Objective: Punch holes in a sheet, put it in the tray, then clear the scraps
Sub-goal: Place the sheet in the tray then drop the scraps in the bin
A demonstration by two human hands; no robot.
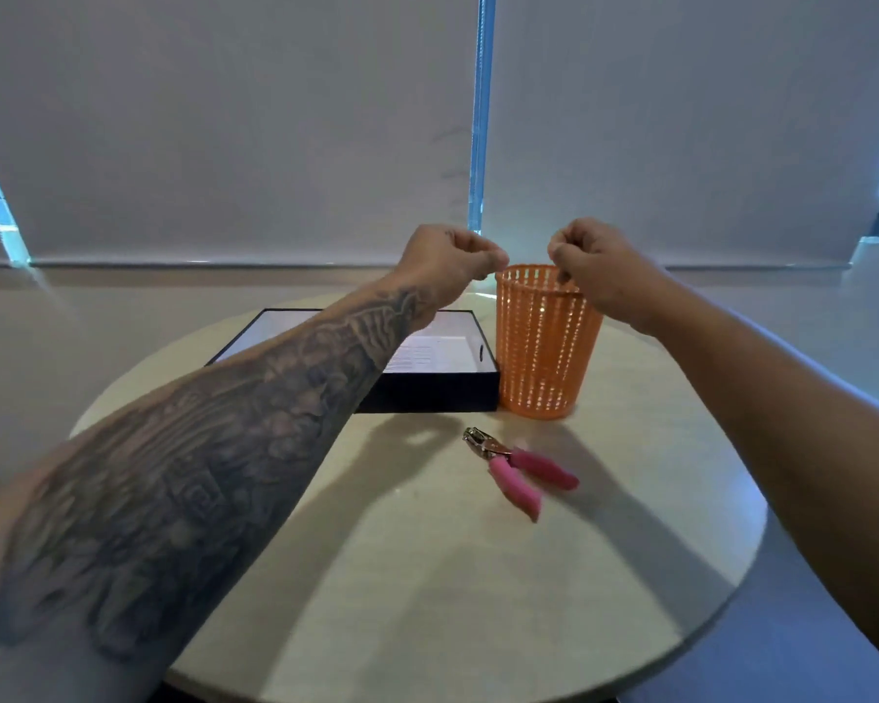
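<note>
Both hands are held up above the far part of the table [427, 575], at about the same height and a little apart. The left hand [452, 261] is seen just to the left of the orange basket [544, 357], with its fingers curled in and the fingertips brought together against the thumb. The right hand [597, 263] is held over the right part of the basket's rim, with its fingers curled downward in the same way, toward the opening. Whether a scrap is pinched in either hand cannot be told, because nothing so small can be made out between the fingers.

The basket is placed upright on the table, and its side is close against the right front corner of the dark tray [427, 393]. A white sheet [442, 355] is laid flat inside the tray; its left part is hidden by the tattooed left forearm, which is stretched across it. Holes in the sheet cannot be made out.

The hole punch [518, 466], with pink handles and a metal head, is laid on the table in front of the basket, apart from it, and is touched by neither hand. Its handles are spread. Closed pale blinds [224, 119] are seen behind the table.
</note>
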